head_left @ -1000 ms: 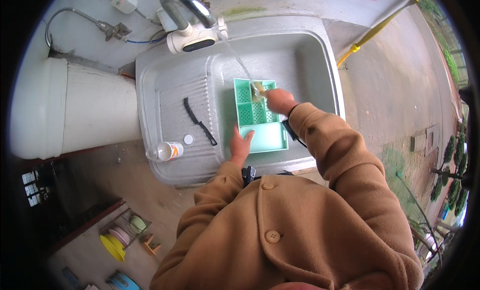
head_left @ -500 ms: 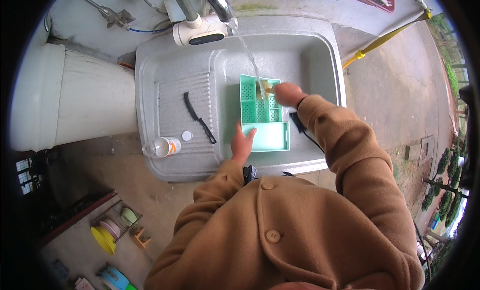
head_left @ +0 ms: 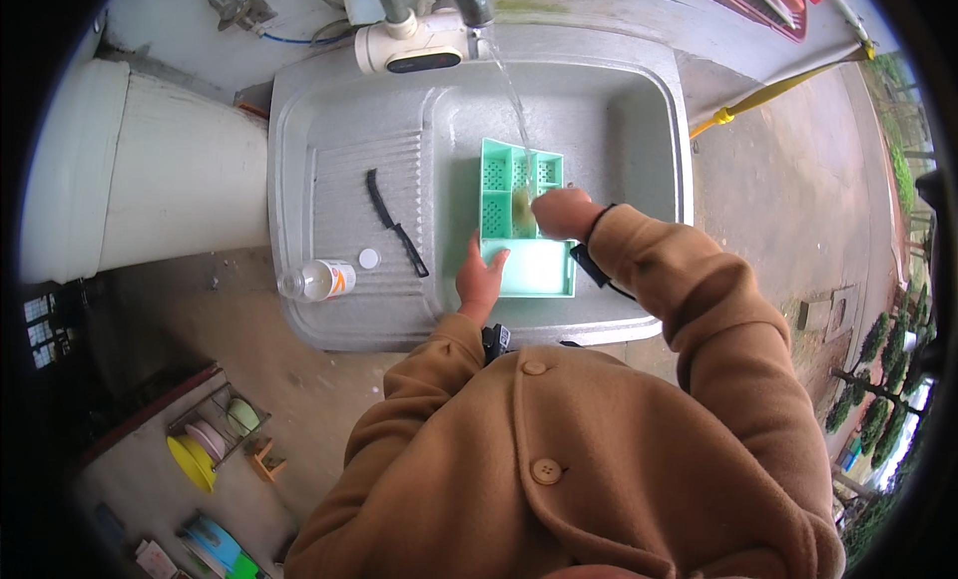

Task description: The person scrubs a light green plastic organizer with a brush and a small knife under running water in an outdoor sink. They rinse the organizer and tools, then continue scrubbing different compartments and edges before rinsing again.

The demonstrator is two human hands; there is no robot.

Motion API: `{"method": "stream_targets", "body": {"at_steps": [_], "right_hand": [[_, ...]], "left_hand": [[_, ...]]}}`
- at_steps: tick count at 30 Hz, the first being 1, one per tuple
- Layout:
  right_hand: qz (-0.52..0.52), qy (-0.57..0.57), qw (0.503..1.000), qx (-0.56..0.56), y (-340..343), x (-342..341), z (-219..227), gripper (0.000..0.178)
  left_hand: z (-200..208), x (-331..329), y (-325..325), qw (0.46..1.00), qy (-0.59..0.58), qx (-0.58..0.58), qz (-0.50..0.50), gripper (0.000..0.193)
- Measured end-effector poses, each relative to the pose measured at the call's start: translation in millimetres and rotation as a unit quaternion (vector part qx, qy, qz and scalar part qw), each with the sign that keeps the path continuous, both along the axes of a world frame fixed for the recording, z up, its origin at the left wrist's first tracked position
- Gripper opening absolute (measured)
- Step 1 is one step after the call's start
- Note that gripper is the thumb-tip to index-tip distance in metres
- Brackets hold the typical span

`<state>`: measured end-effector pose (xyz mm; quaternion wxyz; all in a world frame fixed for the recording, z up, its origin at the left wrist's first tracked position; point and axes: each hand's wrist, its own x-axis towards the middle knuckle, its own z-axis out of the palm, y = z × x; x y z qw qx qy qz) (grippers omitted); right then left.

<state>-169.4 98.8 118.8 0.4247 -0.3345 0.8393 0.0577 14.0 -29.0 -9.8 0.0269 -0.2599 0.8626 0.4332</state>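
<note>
The right hand is closed around a small yellowish thing, which is blurred, so I cannot tell its exact kind; the fingers are folded together, and most of the inner side of the hand is hidden. This thing is inside the middle part of a green box, over the compartments with small holes in the bottom. The left hand pinches the left edge of the same box, with the thumb on the flat part and the other fingers along the outer side. The box lies in the deep right part of a grey sink, and a stream of water falls on it from a metal tap. To the left, on the ribbed part of the sink, there are a long black tool, a round white cap and a clear bottle lying on its side. Beyond the sink, a yellow basin stands near the lower left, beside other basins
</note>
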Motion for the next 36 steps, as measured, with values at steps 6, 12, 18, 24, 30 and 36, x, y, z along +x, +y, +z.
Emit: {"method": "stream_targets", "body": {"at_steps": [6, 12, 18, 24, 30, 36], "right_hand": [[-0.007, 0.165, 0.984, -0.062, 7.5, -22.2, -2.6, 0.019], [-0.012, 0.020, 0.999, -0.032, 18.1, 13.8, 11.6, 0.035], [-0.076, 0.177, 0.981, -0.034, 32.4, -1.8, 15.2, 0.034], [-0.038, 0.025, 0.993, -0.106, 48.4, 17.4, -0.8, 0.036], [-0.168, 0.176, 0.967, -0.076, 43.9, -7.5, 3.5, 0.043], [-0.075, -0.033, 0.993, -0.088, 32.0, 35.3, -8.4, 0.039]], "left_hand": [[20.8, -8.8, -9.6, 0.995, 0.045, -0.086, -0.013, 0.072], [47.2, -21.9, -30.7, 0.985, -0.003, -0.160, -0.065, 0.074], [59.4, -26.3, -27.5, 0.985, -0.055, -0.142, -0.085, 0.072], [63.3, -29.8, -27.4, 0.984, -0.010, -0.146, -0.100, 0.072], [60.5, -28.1, -27.9, 0.988, -0.034, -0.122, -0.093, 0.072], [48.4, -17.2, -36.4, 0.996, -0.005, -0.048, -0.071, 0.070]]}}
